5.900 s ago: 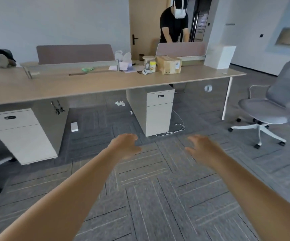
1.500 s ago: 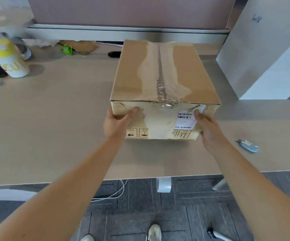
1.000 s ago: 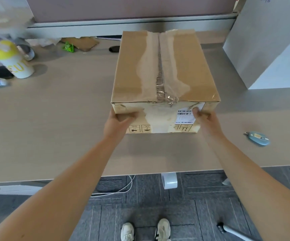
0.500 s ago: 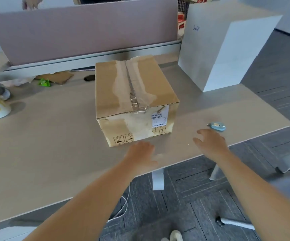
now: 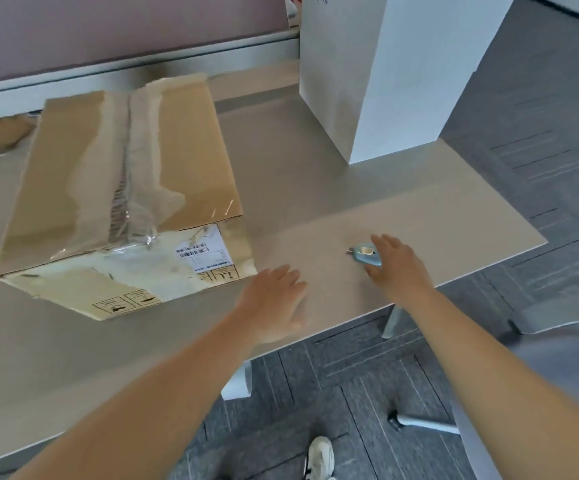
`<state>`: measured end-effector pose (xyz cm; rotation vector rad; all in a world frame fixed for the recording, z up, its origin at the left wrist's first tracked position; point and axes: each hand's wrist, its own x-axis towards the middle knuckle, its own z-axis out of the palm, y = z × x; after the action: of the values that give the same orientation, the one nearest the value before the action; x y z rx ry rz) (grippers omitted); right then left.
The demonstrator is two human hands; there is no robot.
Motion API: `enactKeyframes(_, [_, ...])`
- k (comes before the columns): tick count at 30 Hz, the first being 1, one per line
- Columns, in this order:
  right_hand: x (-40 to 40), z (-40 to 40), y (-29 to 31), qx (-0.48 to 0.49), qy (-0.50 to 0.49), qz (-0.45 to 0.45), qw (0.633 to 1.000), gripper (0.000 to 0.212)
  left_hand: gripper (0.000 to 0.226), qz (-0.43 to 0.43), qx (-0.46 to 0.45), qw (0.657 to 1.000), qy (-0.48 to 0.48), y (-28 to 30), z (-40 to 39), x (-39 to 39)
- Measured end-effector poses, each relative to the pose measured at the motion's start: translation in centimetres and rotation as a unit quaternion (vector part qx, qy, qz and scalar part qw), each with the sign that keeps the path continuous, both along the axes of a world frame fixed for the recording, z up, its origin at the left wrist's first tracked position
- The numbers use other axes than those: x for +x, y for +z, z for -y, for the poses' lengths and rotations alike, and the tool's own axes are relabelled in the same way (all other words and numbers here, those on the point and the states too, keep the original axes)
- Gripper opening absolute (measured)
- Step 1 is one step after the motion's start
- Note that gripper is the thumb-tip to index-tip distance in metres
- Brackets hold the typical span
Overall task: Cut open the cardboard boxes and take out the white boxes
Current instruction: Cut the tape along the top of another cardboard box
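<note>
Blue cutter (image 5: 367, 257) near desk (image 5: 419, 216) edge, right hand (image 5: 397, 268) touching it.

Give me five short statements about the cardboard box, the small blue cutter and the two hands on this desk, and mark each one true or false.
1. The cardboard box is already cut open. False: tape still runs along the top seam and the flaps are closed.
2. The right hand is at the blue cutter, its fingers on either side of it. True.
3. The left hand grips the box. False: it is flat and open over the desk, beside the box's near corner.
4. A tall white box stands behind the cutter, near the desk's far right side. True.
5. The cutter lies on top of the cardboard box. False: it lies on the desk, right of the box.
</note>
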<state>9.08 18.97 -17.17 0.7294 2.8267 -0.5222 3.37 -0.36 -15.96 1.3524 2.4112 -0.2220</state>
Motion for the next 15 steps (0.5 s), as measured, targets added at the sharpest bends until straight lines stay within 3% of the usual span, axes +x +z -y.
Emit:
enactKeyframes(7, [-2.1,-1.7,-2.5,0.002,0.04,-0.015,0.999,0.034,0.065,0.017,0.043,0.999,0.01,0.4,-1.6,-0.8])
enactKeyframes(15, [-2.4,-0.9,2.1,-0.15,-0.119,-0.064,0.979,0.047,0.064,-0.021,0.125,0.992,-0.024,6.0,-2.5,-1.8])
